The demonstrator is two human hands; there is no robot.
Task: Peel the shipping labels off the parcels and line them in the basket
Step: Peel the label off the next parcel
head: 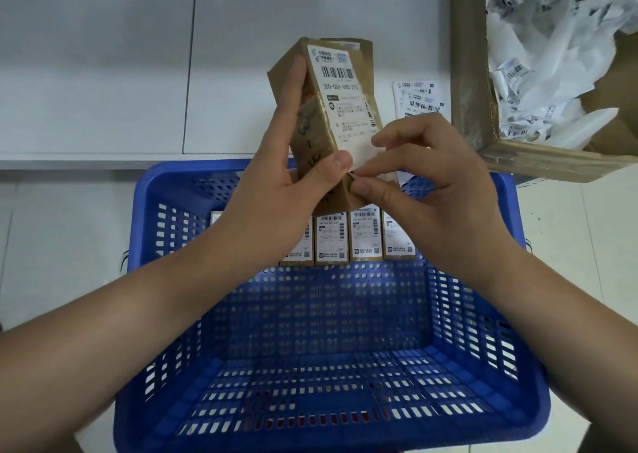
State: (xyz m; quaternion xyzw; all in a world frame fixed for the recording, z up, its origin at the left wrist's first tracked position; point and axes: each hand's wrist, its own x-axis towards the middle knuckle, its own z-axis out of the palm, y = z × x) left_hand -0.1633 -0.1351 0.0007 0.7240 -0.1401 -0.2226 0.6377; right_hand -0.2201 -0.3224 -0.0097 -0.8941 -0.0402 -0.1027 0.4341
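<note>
label (348,107): white, stuck flat on the upper face of the parcel, long axis running from the near lower corner up and away toward the far top end.
near corner of label: right at the right grip, seemingly just lifted; too small to tell how far.
parcel (310,135): brown carton, tilted, held in the air above the far rim of the basket, between both grips.
right grip (424,173): thumb and forefinger closed to a pinch on the label's near corner, remaining fingers curled; nearer of the two to the label.
left grip (276,183): wrapped round the parcel's left side, thumb pressing the near edge just beside the pinch, fingers up along the flank.
likely next pull: up and away from the pinch, along the label's long axis.
basket (459,314): blue, perforated, below both grips.
row of parcels (345,238): lined against the far wall, directly under the pinch, labels showing.
loose labels (419,99): on the table beyond the right grip.
cardboard box (473,83): further right, holding crumpled peeled paper.
</note>
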